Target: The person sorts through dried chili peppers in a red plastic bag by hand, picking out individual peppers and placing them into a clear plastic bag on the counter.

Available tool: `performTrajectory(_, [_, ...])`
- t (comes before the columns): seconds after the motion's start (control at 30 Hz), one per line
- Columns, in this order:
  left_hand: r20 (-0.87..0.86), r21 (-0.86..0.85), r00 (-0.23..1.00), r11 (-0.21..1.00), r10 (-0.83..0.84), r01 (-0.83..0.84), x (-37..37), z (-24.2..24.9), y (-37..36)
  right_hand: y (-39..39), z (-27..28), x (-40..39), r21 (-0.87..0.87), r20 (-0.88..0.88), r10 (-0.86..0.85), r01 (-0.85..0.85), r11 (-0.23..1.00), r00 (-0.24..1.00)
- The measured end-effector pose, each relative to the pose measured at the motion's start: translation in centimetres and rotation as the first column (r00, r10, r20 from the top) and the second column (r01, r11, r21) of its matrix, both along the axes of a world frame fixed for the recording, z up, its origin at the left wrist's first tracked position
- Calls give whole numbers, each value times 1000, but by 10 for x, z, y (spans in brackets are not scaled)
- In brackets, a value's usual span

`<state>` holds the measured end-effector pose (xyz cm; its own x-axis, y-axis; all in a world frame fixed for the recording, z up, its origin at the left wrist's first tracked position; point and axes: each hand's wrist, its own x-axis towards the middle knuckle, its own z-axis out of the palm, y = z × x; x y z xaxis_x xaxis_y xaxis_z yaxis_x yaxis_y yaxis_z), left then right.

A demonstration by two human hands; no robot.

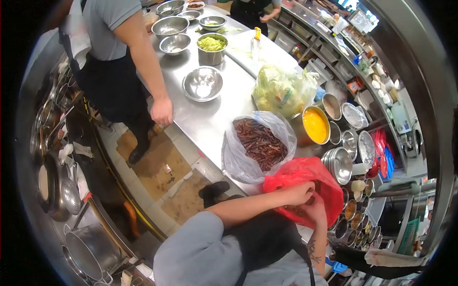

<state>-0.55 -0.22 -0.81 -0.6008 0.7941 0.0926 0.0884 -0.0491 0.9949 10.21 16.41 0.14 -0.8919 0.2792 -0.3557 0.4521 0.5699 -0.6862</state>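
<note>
My left hand (299,193) is over the mouth of a red plastic bag (307,170), its fingers curled closed. Just below it, my right hand (315,209) is at the bag's opening with its fingers bent together, close to the left fingertips. What either hand pinches is too small or hidden to make out. The red bag's contents are mostly hidden by my hands. Touching the red bag is a clear plastic bag (229,164), open at the top and full of dried red chillies (262,143).
A steel pot of yellow liquid (316,125) and a bag of leafy greens (281,90) stand beyond the chillies. Stacked steel bowls (339,164) sit to the right. A metal bowl (202,84) and a pot of cut greens (212,44) are farther along the table, near a co-worker's hand (162,111).
</note>
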Motion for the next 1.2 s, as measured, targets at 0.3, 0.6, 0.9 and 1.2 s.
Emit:
performTrajectory(0.3, [57,-180,998,984,15,-5,-22,17,1,10,46,-11,-59,-293,17,-36,998,956])
performTrajectory(0.6, [-135,-295,959,914,248,-278,-21,25,-19,33,20,-10,-206,-158,-161,126,970,974])
performTrajectory(0.9, [-96,-284,923,879,373,-384,6,31,-21,63,2,-3,27,-272,-8,16,1000,962])
performTrajectory(1.2, [-60,-294,953,906,298,-303,25,28,-14,22,-3,-17,91,-284,167,-146,985,944])
